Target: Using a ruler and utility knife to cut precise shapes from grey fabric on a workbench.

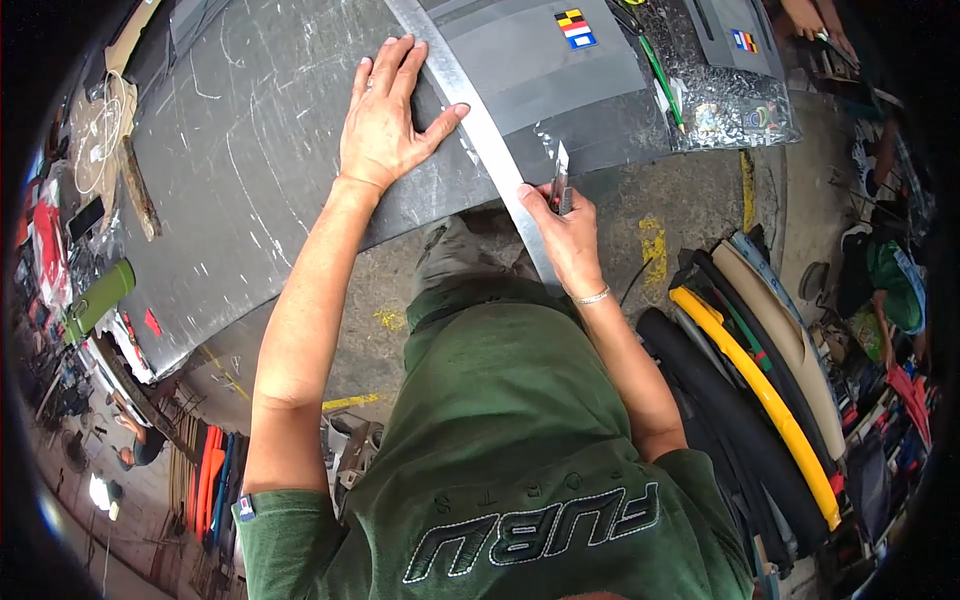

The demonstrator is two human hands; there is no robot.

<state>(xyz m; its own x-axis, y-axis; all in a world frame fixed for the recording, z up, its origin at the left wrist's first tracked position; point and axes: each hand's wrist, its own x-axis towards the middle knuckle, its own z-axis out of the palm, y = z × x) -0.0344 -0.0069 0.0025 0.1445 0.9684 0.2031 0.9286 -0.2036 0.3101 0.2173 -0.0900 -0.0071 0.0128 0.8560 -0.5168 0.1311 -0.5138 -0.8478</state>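
Observation:
My left hand lies flat with its fingers spread, its fingertips and thumb touching the left edge of a long metal straightedge. The straightedge runs slantwise across the dark worktable and sticks out past its near edge. In my right hand is a utility knife, its blade pointing up and away from me. That hand's thumb rests by the straightedge, just off the table's edge. Beside the straightedge, on its right, lies a grey sheet bearing a small patch of coloured flags.
A green pencil lies on the table's right part, near another grey piece with a flag patch. Material rolls, one yellow, stand at the right. On the left are a green roll, a wooden stick and a phone.

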